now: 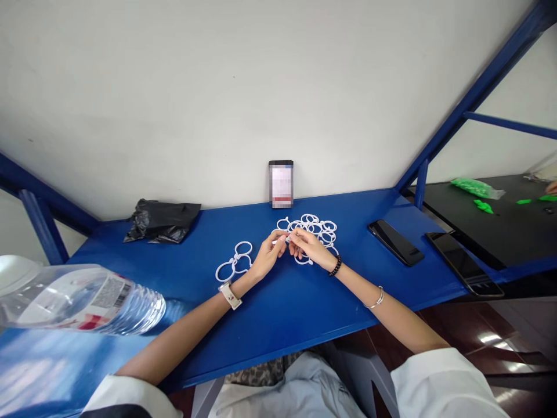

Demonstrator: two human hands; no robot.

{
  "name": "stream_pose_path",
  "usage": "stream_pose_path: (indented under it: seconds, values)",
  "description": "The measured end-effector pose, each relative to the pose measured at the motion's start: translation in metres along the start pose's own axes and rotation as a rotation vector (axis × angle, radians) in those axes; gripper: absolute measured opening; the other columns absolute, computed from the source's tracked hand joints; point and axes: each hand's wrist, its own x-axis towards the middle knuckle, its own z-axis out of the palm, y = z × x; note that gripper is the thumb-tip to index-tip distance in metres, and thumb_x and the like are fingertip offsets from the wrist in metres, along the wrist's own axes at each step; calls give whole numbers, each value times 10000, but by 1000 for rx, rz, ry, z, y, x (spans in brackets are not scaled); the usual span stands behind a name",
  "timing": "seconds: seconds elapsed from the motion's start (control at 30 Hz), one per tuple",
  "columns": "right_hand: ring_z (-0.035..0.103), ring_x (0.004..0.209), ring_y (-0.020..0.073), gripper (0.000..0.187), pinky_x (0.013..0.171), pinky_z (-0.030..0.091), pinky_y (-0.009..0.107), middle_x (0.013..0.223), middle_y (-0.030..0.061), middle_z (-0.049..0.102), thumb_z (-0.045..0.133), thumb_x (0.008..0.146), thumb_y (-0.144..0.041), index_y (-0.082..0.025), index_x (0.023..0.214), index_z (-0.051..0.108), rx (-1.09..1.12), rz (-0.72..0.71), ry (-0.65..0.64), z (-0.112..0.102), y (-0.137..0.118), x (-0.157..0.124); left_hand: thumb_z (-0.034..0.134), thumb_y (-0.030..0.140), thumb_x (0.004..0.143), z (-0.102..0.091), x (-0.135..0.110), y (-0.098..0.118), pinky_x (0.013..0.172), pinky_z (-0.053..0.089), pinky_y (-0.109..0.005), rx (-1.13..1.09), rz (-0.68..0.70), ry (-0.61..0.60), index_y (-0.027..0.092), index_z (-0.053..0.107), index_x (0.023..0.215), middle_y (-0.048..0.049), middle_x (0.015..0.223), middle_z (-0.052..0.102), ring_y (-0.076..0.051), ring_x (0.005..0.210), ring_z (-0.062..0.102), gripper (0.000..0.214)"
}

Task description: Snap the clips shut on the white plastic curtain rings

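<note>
My left hand [268,254] and my right hand [308,246] meet over the middle of the blue table [282,307]. Both pinch the same white plastic ring piece [285,237] between their fingertips. Just behind my hands lies a pile of several white rings [317,225]. A small cluster of joined white rings [235,264] lies to the left of my left hand. My left wrist carries a white watch, my right a dark bead bracelet and a thin bangle.
A phone [281,184] stands against the wall behind the pile. Two dark phones [395,242] [461,263] lie at the right. A crumpled black bag [162,220] sits back left. A plastic water bottle [82,299] lies near left. Green pieces [476,188] rest on a black table far right.
</note>
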Motion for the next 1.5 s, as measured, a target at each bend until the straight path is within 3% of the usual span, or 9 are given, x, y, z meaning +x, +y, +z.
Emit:
stream_pose_path:
  seconds: [0.17,0.43,0.6,0.7,0.87,1.03,1.23,1.37,1.5]
  values:
    - [515,503,90,382,436,385,187,619,-21,575,524,829,-569,-196,779,455,132,53,-50,1,0,-1,485,551,840,0,-1,-2,430,204,-203,-105,-57,-20,207,485,999,111,490,258,-65,412,248,379]
    - [455,468,79,335,443,355,194,578,-38,531,571,816,-497,-195,740,447,194,65,-66,1,2,-1,505,516,844,-1,-1,-5,411,181,-191,-58,-9,-20,206,496,936,109,492,243,-50,405,215,324]
    - [454,456,99,316,434,357,214,572,-34,521,504,857,-488,-202,731,458,46,28,-1,1,-2,-2,450,535,862,0,-3,0,416,212,-190,-41,-34,-26,213,458,935,111,492,252,-61,397,241,330]
    - [495,496,127,308,494,383,243,566,-20,527,452,896,-442,-208,696,464,-284,-87,139,-7,-5,-2,428,503,884,0,-5,4,454,272,-206,244,27,-17,216,434,1064,94,509,352,-93,423,357,339]
    - [543,542,157,312,506,283,247,594,15,587,409,924,-370,-201,686,518,-980,-122,375,-33,-11,0,459,374,881,0,-5,17,575,392,-272,1100,168,94,167,521,1126,-74,750,602,-228,687,601,327]
    - [583,581,160,324,479,202,239,682,31,656,371,946,-342,-196,743,577,-1253,-51,471,-42,-17,-1,455,215,850,-12,-3,29,713,442,-417,1661,-10,196,83,634,901,-221,901,633,-364,896,590,228]
    - [587,587,144,297,501,230,232,684,20,672,404,937,-285,-191,713,575,-1253,-118,420,-35,-14,-1,389,41,818,-30,4,26,683,461,-419,1676,-196,99,54,657,842,-234,852,645,-355,847,623,270]
    - [587,594,140,291,512,248,227,693,28,675,411,936,-272,-183,716,579,-1230,-171,381,-32,-8,0,363,2,812,-28,3,25,654,485,-345,1622,-160,3,67,622,983,-203,889,638,-283,795,649,318]
    - [575,576,136,287,512,250,225,645,19,651,418,930,-258,-181,705,578,-1195,-189,367,-29,-7,-1,359,-49,764,-21,-4,25,747,480,-317,1576,-39,-132,95,584,1099,-162,971,625,-230,838,630,428]
